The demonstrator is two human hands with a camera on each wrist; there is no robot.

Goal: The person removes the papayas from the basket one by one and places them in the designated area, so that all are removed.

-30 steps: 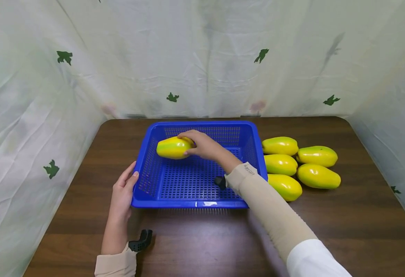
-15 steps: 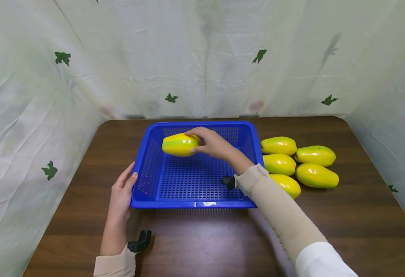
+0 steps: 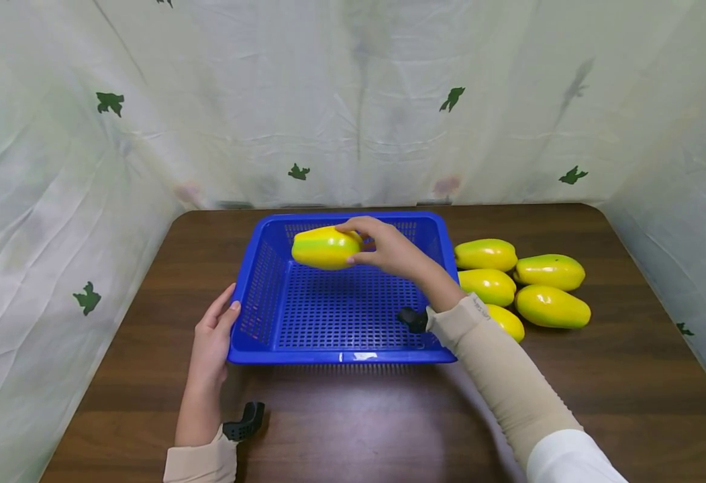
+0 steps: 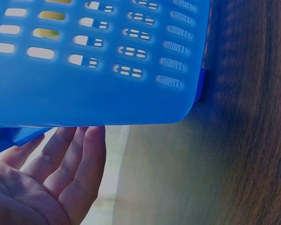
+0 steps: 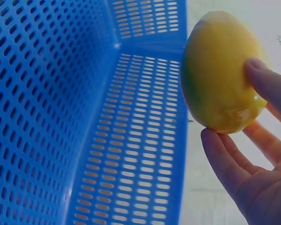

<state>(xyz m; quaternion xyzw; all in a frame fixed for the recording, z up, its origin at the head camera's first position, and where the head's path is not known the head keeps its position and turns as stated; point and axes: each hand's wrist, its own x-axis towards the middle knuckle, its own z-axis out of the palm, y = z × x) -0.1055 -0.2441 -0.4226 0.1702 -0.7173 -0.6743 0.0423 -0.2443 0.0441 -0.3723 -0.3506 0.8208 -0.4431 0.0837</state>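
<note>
A yellow papaya (image 3: 319, 249) with a green streak is in my right hand (image 3: 392, 249), thumb on the near side and fingers over the top. It hangs over the back left part of a blue plastic basket (image 3: 305, 357), raised above the perforated floor. The right wrist view has the papaya (image 5: 220, 75) up at the basket's rim, pinched between thumb and fingertips. My left hand (image 3: 210, 339) holds the basket's left rim, thumb along the edge. From the left wrist, its fingers (image 4: 86, 159) reach up to the rim beside the perforated wall (image 4: 103, 101).
Several more papayas lie on the brown table (image 3: 353, 416) just right of the basket, one of them a papaya (image 3: 553, 306) at the outer side. My right sleeve (image 3: 504, 369) partly covers the nearest. A pale curtain (image 3: 353, 100) hangs behind the table.
My right hand has carried the papaya up and to the right, away from the basket's left wall. The left hand and the basket keep their places.
</note>
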